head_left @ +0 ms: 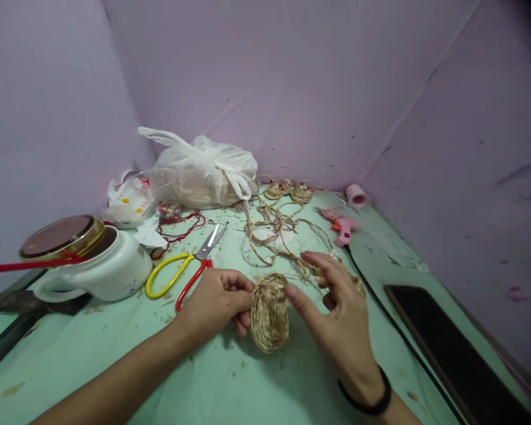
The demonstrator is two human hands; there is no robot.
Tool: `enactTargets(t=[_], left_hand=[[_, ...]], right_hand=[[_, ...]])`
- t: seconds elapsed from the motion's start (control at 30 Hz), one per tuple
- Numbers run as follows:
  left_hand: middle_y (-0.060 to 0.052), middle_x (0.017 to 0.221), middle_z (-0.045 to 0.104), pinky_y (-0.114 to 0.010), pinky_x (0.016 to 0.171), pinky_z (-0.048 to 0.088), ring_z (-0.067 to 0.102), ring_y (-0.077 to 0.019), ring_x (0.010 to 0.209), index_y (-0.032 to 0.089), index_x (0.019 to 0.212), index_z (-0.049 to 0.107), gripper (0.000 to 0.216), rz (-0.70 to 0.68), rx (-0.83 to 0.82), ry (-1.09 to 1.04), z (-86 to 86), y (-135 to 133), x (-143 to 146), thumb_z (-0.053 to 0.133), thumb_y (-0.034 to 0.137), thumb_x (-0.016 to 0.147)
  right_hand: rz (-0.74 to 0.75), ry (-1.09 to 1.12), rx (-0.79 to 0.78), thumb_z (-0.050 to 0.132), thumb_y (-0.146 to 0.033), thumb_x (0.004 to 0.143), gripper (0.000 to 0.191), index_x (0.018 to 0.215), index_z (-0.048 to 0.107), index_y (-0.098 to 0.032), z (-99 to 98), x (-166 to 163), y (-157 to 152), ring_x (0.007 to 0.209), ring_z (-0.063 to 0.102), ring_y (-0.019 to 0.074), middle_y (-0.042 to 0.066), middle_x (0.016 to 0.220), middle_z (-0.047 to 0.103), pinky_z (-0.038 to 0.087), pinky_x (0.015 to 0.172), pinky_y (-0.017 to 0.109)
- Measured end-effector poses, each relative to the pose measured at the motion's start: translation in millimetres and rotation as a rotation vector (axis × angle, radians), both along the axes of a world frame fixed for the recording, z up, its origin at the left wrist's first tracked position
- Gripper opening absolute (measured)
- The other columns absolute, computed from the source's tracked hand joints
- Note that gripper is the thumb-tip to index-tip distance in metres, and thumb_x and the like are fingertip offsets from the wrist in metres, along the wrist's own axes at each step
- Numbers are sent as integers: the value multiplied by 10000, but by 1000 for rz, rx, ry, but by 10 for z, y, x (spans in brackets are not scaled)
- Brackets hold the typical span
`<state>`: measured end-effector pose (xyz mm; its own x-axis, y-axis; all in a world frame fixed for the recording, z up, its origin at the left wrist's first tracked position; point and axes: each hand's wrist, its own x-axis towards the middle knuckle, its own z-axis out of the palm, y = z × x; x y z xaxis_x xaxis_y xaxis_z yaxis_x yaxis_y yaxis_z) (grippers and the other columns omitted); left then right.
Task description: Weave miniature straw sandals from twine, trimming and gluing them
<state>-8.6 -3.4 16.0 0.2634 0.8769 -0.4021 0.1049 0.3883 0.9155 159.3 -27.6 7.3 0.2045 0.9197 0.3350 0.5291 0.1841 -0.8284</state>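
Observation:
A small woven straw slipper [269,319], oval and sole-shaped with a raised strap near its far end, is pinched at its left edge by my left hand [230,301]. My right hand [334,307] is at the other side, thumb tip at the slipper's upper right edge and fingers spread apart and curved. Partly hidden behind those fingers is another straw piece [359,286], its shape unclear. Beyond both hands, a loose braided straw cord [269,227] lies tangled on the green table cover. Scissors [201,254] with one yellow and one red handle lie beside my left hand.
A white mug [119,271] with its lid [62,236] and a hammer [30,304] stand left. Behind are a tied plastic bag [203,171], red thread [181,230] and small straw slippers [301,193]. Right: a pink glue gun [343,227], its black cord, a thread spool [356,196], a phone [451,354].

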Motion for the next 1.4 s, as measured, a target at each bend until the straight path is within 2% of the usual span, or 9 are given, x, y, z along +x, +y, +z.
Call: enactTargets(t=[0.07,0.17,0.33,0.63,0.9,1.0,1.13,1.27,1.4], left_hand=[[29,388,561,-206,348,429,488,-91,314,129,651,533,96,47,3,-86,-39,17,-15,580,192,595],[20,398,577,-199,349,433,495,-88,323,125,653,536,99,71,-10,-155,-83,22,-17,595,185,600],[20,388,572,-199,355,448,515,-96,349,126,626,529,136,96,-36,-154,-80,-17,22,631,180,555],[33,357,536,-190,339,419,466,-75,315,121,540,556,28,85,-21,4,-18,-43,69,573,124,519],[35,394,545,-169,346,376,486,-76,336,125,546,577,96,-56,19,156,-84,-49,50,487,94,531],[24,407,562,-186,349,391,507,-93,348,134,539,563,64,-69,8,182,-93,-44,43,500,124,544],[43,382,526,-187,345,368,490,-98,347,152,534,532,70,-75,21,231,-70,-43,69,472,118,522],[48,379,491,-172,353,317,463,-88,373,152,494,513,72,-57,169,291,-88,-52,117,455,110,489],[47,366,477,-188,353,358,500,-115,371,161,498,492,64,-44,98,236,-159,-43,158,451,115,479]], right_hand=[[50,206,-166,659,-387,639,458,1047,551,-209,-10,53,40,1005,515,269,91,1114,572,417,790,379],[245,495,-416,704,-328,576,510,1036,537,-183,-46,22,71,922,561,245,78,1026,614,428,781,361],[406,742,-508,710,-234,579,375,910,545,-172,-96,-146,39,768,583,192,38,844,646,453,686,302],[314,559,-441,675,-198,555,247,773,563,-165,-99,-196,26,630,556,165,5,688,623,441,583,266],[222,349,-394,618,-150,514,223,729,569,-185,-54,-262,7,612,570,168,12,667,637,457,544,249],[168,311,-417,595,-166,499,170,650,522,-195,-81,-287,13,538,538,147,-10,577,601,429,484,234],[122,311,-450,576,-157,479,173,615,480,-202,-111,-306,29,501,488,121,-38,528,546,395,445,213],[135,378,-450,620,-148,460,215,605,470,-199,-123,-305,39,520,471,116,-41,546,537,396,457,208],[150,454,-475,638,-142,454,225,592,469,-197,-104,-309,30,512,472,115,-46,537,536,394,452,210]])
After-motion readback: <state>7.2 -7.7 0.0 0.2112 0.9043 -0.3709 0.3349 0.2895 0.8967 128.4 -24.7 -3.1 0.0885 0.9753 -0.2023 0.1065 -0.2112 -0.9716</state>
